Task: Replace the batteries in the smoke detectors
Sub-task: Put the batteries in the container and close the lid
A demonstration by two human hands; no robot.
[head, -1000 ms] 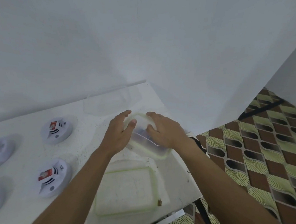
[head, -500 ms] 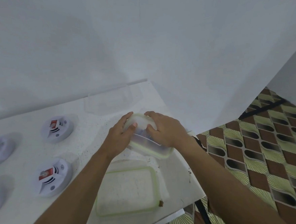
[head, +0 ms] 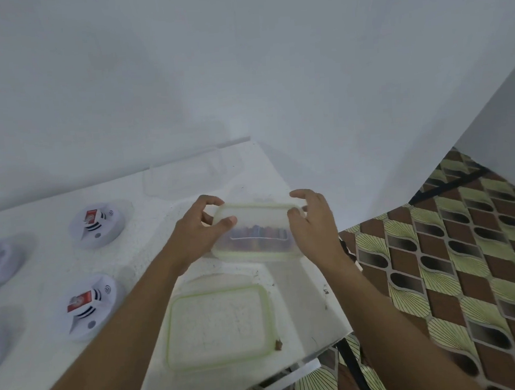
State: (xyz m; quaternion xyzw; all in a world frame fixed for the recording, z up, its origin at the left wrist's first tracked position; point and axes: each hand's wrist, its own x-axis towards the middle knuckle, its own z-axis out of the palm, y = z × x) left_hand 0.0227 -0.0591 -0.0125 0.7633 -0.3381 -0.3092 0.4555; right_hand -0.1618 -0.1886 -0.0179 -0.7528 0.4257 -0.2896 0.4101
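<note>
Head view: the left hand [head: 196, 235] and right hand [head: 311, 224] each grip one end of a green-rimmed lidded box [head: 255, 225] above the white table [head: 50, 264], with coloured batteries [head: 257, 236] blurred inside. A second green-rimmed box [head: 218, 327] lies just nearer, and a clear tub [head: 188, 178] sits by the wall. Smoke detectors [head: 98, 224] lie well apart, leftward.

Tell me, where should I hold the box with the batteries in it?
Hold the battery box by its two short ends, one hand coming from each side, the way the left hand and right hand hold it. It is long, and its lid has a raised edge there for thumbs and fingers to catch.
</note>
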